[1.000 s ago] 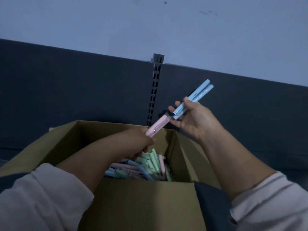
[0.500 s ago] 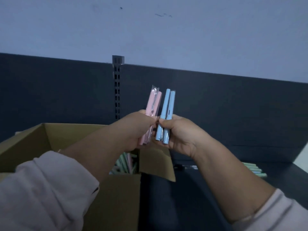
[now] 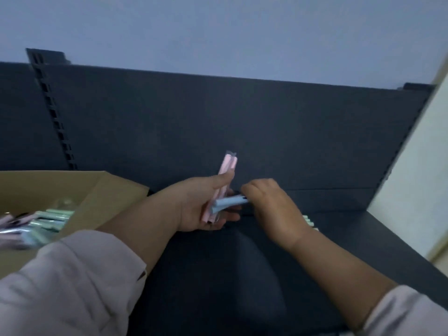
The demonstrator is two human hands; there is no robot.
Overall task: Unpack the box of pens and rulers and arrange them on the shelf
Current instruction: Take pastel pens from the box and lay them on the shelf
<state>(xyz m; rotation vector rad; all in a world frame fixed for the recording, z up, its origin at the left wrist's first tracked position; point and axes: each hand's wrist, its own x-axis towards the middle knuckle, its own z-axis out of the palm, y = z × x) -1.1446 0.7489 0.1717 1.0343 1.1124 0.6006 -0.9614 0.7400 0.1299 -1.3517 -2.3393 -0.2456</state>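
The person stands at the shelf (image 3: 242, 275) with the box (image 3: 101, 192) open on its left end, many wrapped pens (image 3: 46, 218) lying inside it. The left hand (image 3: 201, 207) has its grip closed round a few pink pens (image 3: 228, 166), held upright over the shelf. The right hand (image 3: 274, 207) pinches the blue pens (image 3: 231, 202) by one end; they lie level, their other end across the left palm. Some green pens (image 3: 309, 220) lie on the shelf just behind the right wrist. This looks like the sorting and placing step: colours parted, ready to set down. Next, I'd guess, the blue ones go down flat beside the green, which calls for lowering them level and letting go together so none roll.
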